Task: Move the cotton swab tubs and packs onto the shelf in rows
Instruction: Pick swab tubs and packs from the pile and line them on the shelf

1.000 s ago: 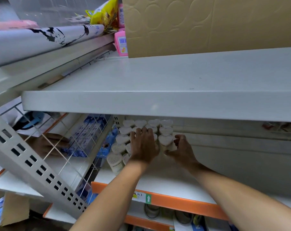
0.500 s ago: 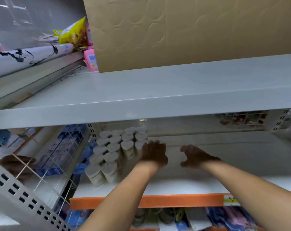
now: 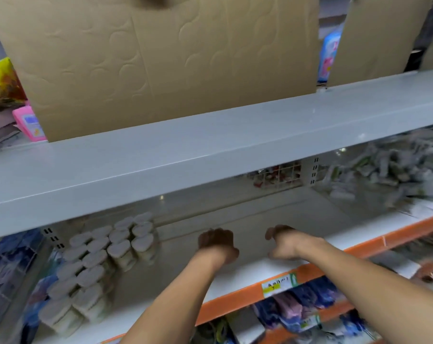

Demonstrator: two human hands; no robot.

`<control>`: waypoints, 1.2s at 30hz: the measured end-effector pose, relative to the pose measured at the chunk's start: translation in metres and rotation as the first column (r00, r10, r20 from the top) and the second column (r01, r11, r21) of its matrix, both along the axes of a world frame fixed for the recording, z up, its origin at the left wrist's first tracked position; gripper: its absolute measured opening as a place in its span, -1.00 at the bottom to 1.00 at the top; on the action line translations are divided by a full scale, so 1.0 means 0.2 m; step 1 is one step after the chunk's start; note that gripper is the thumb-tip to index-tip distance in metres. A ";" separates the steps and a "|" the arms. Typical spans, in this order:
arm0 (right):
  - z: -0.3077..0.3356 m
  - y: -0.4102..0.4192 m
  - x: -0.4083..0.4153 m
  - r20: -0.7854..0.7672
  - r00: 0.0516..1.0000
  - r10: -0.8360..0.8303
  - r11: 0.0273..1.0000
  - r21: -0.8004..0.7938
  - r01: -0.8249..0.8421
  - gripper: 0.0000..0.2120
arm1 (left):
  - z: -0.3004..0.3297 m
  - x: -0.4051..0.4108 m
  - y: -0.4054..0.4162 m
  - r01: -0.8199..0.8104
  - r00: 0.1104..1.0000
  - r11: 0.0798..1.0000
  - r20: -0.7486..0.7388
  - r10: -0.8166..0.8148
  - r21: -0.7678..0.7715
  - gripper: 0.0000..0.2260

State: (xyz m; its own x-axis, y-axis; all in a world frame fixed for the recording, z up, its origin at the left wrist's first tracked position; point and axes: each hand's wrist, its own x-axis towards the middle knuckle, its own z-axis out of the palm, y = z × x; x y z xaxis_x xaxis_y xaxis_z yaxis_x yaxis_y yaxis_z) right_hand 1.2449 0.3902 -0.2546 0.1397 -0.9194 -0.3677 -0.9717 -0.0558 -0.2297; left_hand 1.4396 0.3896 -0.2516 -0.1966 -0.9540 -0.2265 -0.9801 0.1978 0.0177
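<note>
Left hand and right hand, fingers loosely curled and holding nothing, right of tubs on shelf.

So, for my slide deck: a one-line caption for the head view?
Both hands, left hand and right hand, hover empty over the shelf beside rows of cotton swab tubs.

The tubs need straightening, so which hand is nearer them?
Left. The left hand hangs just right of the tubs; the right hand is farther right.
</note>
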 end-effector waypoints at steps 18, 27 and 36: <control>0.05 0.19 -1.09 0.033 0.980 -0.196 0.979 -0.042 0.197 -0.43 | 0.06 -1.16 -0.04 0.272 0.961 0.961 0.042 -0.274 0.040 -0.59; 0.07 0.34 -1.60 0.031 0.965 -0.260 0.958 -0.117 0.262 -0.56 | 0.05 -1.75 0.01 0.358 0.933 0.934 0.053 -0.356 -0.020 -0.60; 0.03 0.41 -1.97 0.125 0.929 -0.349 0.923 -0.126 0.364 -0.67 | 0.02 -2.21 0.01 0.467 0.884 0.884 0.054 -0.465 -0.035 -0.66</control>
